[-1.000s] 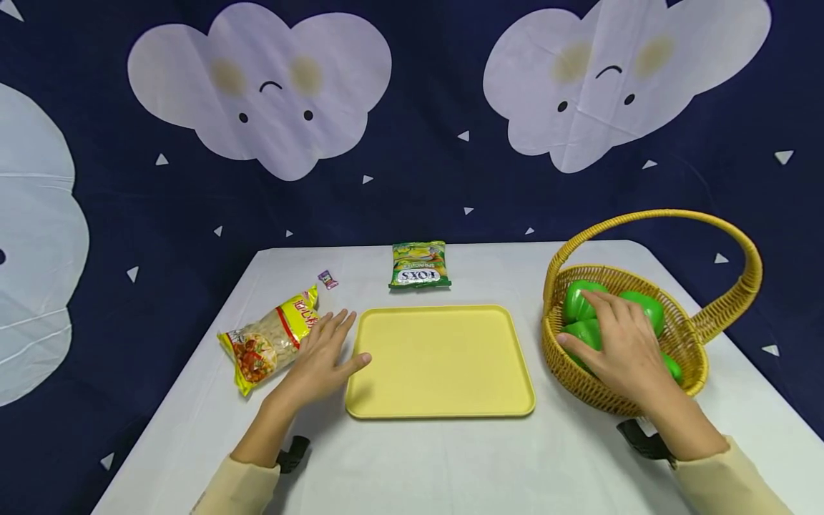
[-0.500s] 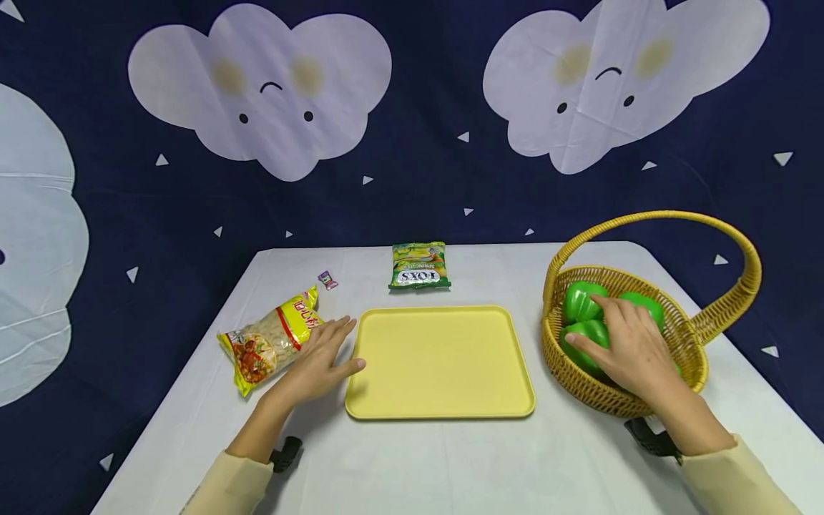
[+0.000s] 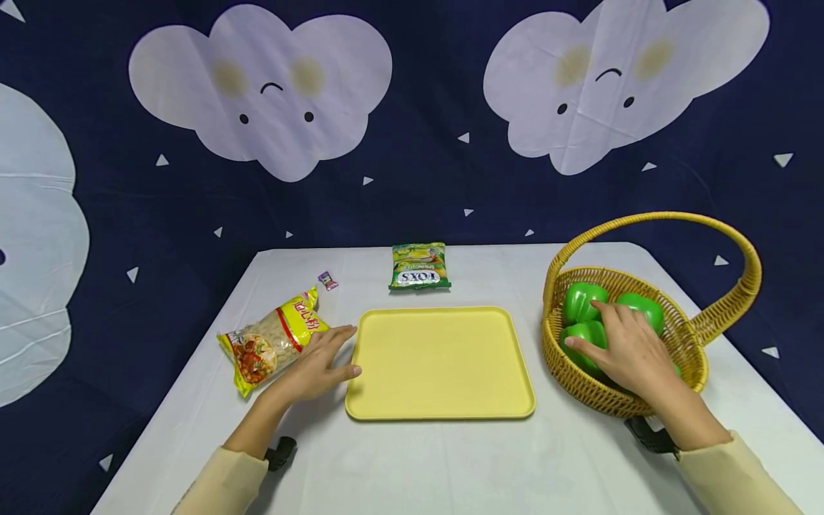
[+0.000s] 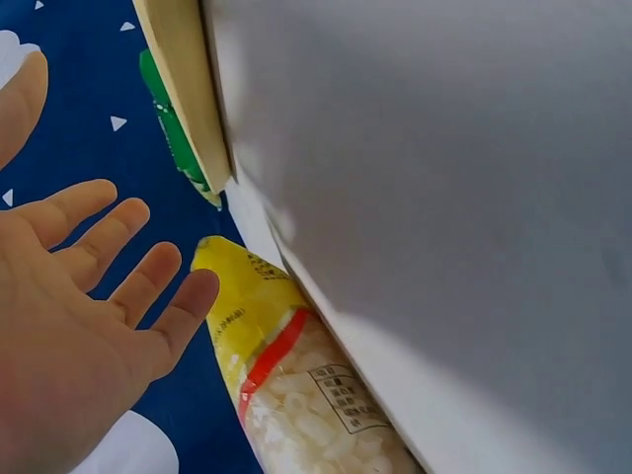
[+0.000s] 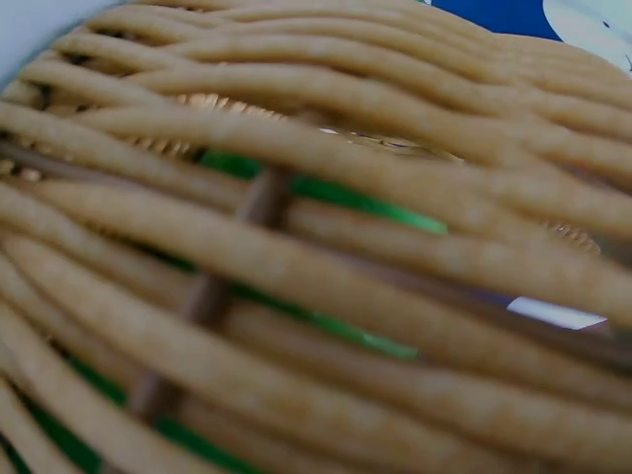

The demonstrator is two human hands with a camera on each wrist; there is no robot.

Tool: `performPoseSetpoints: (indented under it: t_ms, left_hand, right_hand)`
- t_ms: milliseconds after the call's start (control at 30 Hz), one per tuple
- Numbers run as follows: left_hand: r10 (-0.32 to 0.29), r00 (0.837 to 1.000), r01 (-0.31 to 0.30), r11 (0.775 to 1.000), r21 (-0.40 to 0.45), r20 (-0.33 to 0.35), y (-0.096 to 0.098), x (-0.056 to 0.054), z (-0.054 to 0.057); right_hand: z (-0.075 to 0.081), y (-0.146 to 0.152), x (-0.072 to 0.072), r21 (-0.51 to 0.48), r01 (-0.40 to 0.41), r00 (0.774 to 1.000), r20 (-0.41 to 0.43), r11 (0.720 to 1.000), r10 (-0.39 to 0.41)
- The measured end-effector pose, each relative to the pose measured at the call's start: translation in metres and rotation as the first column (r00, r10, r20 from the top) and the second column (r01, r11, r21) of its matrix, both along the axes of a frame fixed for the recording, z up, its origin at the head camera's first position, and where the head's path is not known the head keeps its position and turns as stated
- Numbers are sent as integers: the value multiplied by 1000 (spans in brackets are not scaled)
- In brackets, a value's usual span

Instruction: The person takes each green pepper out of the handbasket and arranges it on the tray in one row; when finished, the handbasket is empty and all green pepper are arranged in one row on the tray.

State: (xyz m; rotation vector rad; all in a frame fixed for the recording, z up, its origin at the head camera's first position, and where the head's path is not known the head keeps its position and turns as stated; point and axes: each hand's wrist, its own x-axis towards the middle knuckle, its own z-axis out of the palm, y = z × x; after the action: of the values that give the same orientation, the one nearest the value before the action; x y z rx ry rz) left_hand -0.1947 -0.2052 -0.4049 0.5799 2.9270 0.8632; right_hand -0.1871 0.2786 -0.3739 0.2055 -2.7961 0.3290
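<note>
My right hand (image 3: 634,352) reaches into a yellow wicker basket (image 3: 698,368), spread over several green bell peppers. Its thumb lies over the front pepper (image 3: 582,343); its index fingertip is at the edge of the back left pepper (image 3: 582,300). Another pepper (image 3: 644,309) sits behind the fingers. In the right wrist view, the basket weave (image 5: 326,247) hides the hand. My left hand (image 3: 315,368) hovers with fingers extended between a yellow-and-clear food bag (image 3: 267,350) and a yellow tray (image 3: 444,365), its fingertips by the tray's left edge. Nothing is in its palm in the left wrist view.
A green FOX'S packet (image 3: 420,266) lies behind the tray, and a small purple wrapped candy (image 3: 327,280) is at the back left. The basket's tall arched handle (image 3: 669,216) rises behind the right hand. A white cloth (image 3: 450,465) covers the table.
My right hand has shifted slightly right and down in the basket, exposing more of the front pepper. The left hand has drifted slightly left and lower in view. Tray and packets stay put.
</note>
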Motion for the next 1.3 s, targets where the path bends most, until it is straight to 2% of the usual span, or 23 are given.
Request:
performPoseSetpoints:
  t_ms: [400,667,1300]
  left_hand:
    - [-57,995,59,998,-19,82,-6,-1,-5]
    - [-40,993,43,999,-22,115,-8,-1,-6]
    - [-90,988,95,995,-36,126,-13,-3,-13]
  right_hand:
    - [-3,2,-4,15,24,998,57,1000,-25]
    - [-7,3,-5,18,25,998,50,1000,-26]
    - [-14,4,-9,39,24,997,68,999,-26]
